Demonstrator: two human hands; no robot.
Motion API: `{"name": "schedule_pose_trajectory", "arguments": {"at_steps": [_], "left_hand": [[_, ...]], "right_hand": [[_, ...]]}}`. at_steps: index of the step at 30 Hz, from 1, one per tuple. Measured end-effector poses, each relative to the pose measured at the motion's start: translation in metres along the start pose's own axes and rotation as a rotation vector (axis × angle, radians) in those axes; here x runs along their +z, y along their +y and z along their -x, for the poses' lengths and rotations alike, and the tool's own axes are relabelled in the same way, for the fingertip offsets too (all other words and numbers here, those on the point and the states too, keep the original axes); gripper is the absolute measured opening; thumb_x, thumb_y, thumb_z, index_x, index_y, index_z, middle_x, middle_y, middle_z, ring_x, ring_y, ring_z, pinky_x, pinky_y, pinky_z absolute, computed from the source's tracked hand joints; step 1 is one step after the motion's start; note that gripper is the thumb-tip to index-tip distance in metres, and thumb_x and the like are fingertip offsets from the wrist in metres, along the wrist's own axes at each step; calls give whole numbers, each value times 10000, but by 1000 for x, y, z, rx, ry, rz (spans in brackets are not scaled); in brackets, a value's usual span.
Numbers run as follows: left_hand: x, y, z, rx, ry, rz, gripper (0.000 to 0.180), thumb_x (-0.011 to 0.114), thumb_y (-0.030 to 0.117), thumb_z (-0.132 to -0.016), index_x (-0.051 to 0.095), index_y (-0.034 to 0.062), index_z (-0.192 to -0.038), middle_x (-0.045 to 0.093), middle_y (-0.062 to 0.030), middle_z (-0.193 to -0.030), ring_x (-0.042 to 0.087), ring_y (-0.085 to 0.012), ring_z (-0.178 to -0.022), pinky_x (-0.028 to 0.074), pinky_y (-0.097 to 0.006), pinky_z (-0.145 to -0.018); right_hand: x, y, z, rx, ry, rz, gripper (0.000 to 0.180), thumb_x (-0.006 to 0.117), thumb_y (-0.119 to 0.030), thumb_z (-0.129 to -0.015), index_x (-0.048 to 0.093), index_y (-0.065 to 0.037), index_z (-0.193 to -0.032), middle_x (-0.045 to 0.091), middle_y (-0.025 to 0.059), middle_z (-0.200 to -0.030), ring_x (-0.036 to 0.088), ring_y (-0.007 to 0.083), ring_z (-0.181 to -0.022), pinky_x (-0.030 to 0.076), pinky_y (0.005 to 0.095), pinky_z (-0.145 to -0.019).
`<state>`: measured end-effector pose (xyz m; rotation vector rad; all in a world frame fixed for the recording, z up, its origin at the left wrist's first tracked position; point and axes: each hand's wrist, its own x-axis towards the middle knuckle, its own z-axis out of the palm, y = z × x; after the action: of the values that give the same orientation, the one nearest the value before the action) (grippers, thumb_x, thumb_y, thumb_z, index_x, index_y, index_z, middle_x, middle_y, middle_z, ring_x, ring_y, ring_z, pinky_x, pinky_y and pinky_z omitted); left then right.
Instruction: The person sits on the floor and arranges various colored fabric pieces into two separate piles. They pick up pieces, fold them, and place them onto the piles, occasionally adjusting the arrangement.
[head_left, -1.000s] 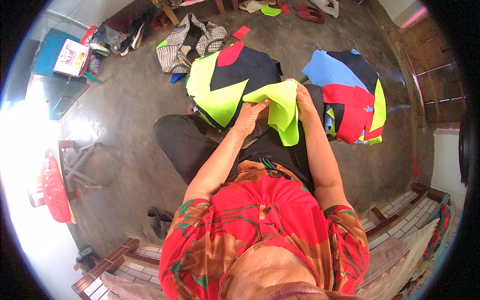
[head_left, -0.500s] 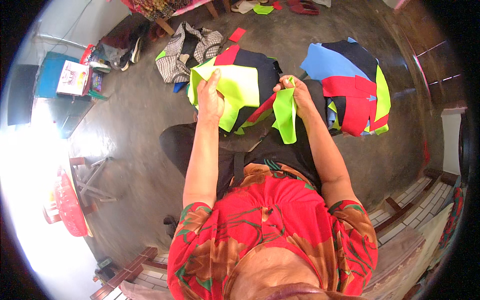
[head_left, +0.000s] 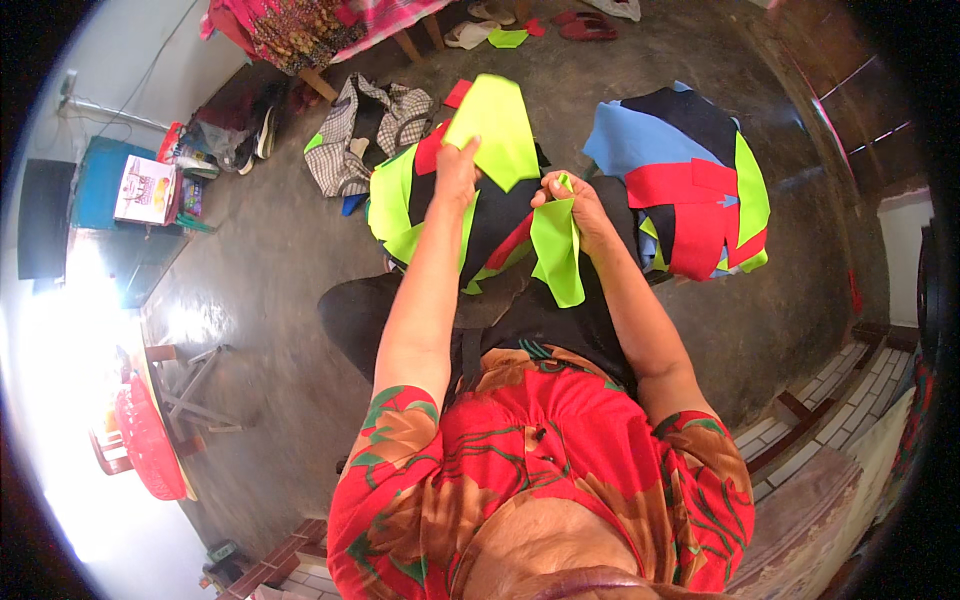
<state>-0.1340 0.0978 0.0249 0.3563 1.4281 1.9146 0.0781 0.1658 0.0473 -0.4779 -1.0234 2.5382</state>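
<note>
Pinched at its lower left edge, a flat neon-yellow fabric piece (head_left: 495, 130) is raised by my left hand (head_left: 456, 175), over the left pile. My right hand (head_left: 585, 208) grips a bright green fabric piece (head_left: 558, 255) that hangs down in front of my dark trousers. Under and beyond my left hand lies a pile of black, red and yellow-green cloth pieces (head_left: 395, 200). To the right of my right hand sits a second pile (head_left: 690, 215) of blue, black, red and yellow-green pieces, with a small blue arrow shape on a red strip.
A checked garment (head_left: 350, 140) lies on the grey floor beyond the left pile. Shoes (head_left: 264, 135) stand by the left wall, next to a blue cabinet (head_left: 105, 170) bearing a white box (head_left: 147, 188). A red plastic chair (head_left: 150, 435) is at the left, and a cloth-covered table (head_left: 375, 15) at the top.
My left hand has moved away from me and right, lifting the yellow piece off the left pile. My right hand keeps the green piece, a little lower in view.
</note>
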Motion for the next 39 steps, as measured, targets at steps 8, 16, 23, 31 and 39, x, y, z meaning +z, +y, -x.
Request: {"name": "schedule_pose_trajectory", "arguments": {"at_steps": [8, 16, 23, 31, 39], "left_hand": [[-6, -70, 32, -371, 134, 64, 219, 465, 25, -913, 483, -27, -1124, 582, -159, -1097, 646, -283, -918, 579, -418, -699], [-4, -72, 39, -405, 73, -90, 168, 505, 92, -910, 529, 22, -1061, 614, -110, -1016, 649, -246, -837, 566, -377, -662], [-27, -65, -6, -136, -24, -120, 24, 498, 50, -863, 515, 41, -878, 606, -88, -936, 622, -226, -876, 513, -374, -807], [-10, 92, -56, 142, -114, 229, 98, 521, 19, -838, 555, 37, -929, 622, -93, -935, 628, -244, -840, 531, -396, -768], [12, 115, -52, 232, -184, 316, 227, 501, 15, -837, 530, -4, -1061, 612, -150, -1056, 608, -306, -1003, 508, -476, -882]], "right_hand": [[-6, 3, -3, -9, 32, 37, 169, 588, -237, -920, 574, -76, -969, 654, 61, -796, 605, 135, -630, 502, 270, -553], [-3, 1, -2, 11, 16, -5, 130, 575, -199, -924, 574, -76, -965, 655, 63, -801, 619, 142, -645, 518, 265, -570], [0, 1, -3, 28, 10, 28, 126, 576, -196, -924, 570, -75, -960, 657, 72, -804, 618, 140, -638, 515, 266, -549], [1, 0, -4, 37, -11, -15, 130, 590, -197, -915, 571, -76, -958, 656, 81, -805, 625, 145, -649, 528, 264, -557], [-2, -1, -4, 22, -10, -34, 141, 596, -208, -911, 569, -79, -960, 657, 83, -803, 626, 149, -639, 525, 263, -551]]}}
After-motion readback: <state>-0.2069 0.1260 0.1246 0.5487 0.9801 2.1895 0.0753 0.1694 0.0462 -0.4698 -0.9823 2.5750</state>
